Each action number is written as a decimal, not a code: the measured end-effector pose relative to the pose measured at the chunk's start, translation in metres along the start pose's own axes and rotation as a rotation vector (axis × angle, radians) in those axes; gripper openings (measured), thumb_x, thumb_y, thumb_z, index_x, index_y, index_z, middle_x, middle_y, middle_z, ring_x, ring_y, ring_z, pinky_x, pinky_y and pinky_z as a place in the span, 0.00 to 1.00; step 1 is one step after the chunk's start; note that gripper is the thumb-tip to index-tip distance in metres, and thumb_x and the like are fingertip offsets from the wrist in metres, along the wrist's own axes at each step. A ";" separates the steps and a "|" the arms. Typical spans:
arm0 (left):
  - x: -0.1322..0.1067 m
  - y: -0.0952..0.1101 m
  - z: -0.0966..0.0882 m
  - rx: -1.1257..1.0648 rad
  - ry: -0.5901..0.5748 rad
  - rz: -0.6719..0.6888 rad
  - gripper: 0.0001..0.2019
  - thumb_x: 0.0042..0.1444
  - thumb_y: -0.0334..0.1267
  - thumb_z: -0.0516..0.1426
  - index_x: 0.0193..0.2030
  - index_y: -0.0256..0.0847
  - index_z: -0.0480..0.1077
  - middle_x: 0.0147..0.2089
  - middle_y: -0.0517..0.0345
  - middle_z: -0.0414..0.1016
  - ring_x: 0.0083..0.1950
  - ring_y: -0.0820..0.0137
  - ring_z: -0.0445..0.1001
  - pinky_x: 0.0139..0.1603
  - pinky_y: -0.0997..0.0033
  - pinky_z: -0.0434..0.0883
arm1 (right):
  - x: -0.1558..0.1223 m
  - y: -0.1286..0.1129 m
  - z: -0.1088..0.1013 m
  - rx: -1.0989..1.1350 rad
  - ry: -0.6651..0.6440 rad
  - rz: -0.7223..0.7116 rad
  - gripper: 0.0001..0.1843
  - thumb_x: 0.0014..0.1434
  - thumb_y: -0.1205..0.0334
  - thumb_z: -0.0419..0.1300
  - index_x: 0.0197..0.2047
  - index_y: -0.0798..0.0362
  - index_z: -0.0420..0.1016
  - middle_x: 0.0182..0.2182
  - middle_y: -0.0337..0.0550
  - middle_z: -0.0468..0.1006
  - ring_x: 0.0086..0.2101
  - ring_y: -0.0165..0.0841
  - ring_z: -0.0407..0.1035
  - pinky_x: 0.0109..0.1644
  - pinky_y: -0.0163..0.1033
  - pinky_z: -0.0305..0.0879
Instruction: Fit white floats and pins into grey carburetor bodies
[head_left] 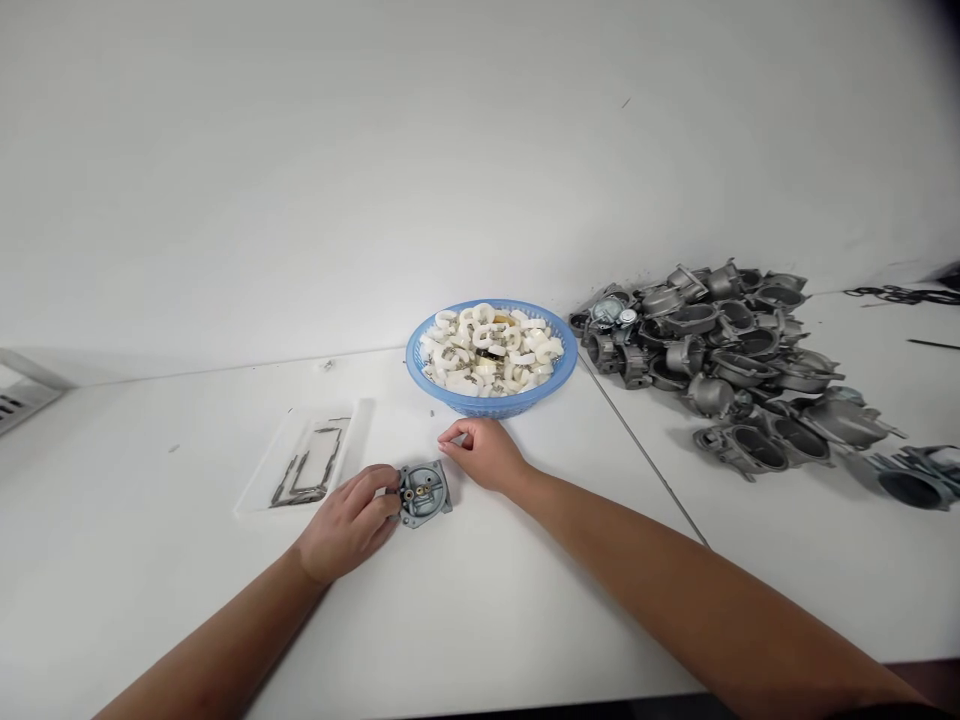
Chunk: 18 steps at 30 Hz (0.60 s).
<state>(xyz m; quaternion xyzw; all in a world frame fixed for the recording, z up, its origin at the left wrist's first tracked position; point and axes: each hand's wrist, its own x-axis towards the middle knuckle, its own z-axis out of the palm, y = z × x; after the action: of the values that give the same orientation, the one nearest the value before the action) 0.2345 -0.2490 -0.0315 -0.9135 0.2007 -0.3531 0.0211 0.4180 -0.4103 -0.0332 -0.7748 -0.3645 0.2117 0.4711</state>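
On the white table, my left hand (358,520) grips the left side of a grey metal carburetor body (426,494). Its round bowl cavity faces up, with small brass pieces inside. Just above and right of the carburetor, my right hand (484,452) is closed, thumb and index finger pinched together. Anything between those fingertips is too small to make out. Behind the right hand stands a blue plastic basket (417,368) heaped with white ring-shaped floats (484,337). A tiny grey bit (432,413) lies on the table in front of the basket.
Left of my left hand is a shallow clear tray (259,470) holding thin dark metal pins (304,470). Many grey metal castings (739,350) are piled at the right, past a table seam (645,450). A white wall (375,180) rises behind. A white container (26,392) sits at the left edge.
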 end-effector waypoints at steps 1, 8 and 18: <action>-0.001 0.000 -0.001 -0.010 -0.012 -0.014 0.09 0.58 0.21 0.53 0.39 0.40 0.61 0.41 0.48 0.70 0.41 0.65 0.74 0.36 0.68 0.75 | 0.000 -0.001 0.000 -0.003 -0.005 0.002 0.08 0.58 0.60 0.65 0.39 0.52 0.84 0.21 0.37 0.74 0.23 0.27 0.63 0.31 0.33 0.58; -0.008 0.002 -0.001 -0.082 -0.043 -0.187 0.10 0.60 0.32 0.61 0.41 0.40 0.62 0.46 0.47 0.71 0.40 0.67 0.75 0.36 0.70 0.74 | -0.002 -0.001 -0.001 -0.013 -0.059 -0.006 0.07 0.59 0.58 0.65 0.39 0.50 0.84 0.20 0.35 0.72 0.22 0.25 0.61 0.30 0.32 0.56; -0.002 0.001 -0.014 -0.283 0.113 -0.184 0.12 0.56 0.40 0.60 0.45 0.39 0.67 0.42 0.47 0.71 0.40 0.62 0.74 0.38 0.63 0.75 | 0.000 0.003 -0.003 0.016 -0.087 -0.049 0.06 0.57 0.60 0.66 0.37 0.51 0.83 0.31 0.37 0.79 0.26 0.25 0.65 0.30 0.30 0.57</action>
<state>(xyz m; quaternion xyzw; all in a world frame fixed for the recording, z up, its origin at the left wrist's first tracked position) 0.2235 -0.2478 -0.0222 -0.9006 0.1648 -0.3726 -0.1515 0.4211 -0.4128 -0.0346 -0.7521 -0.4017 0.2365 0.4659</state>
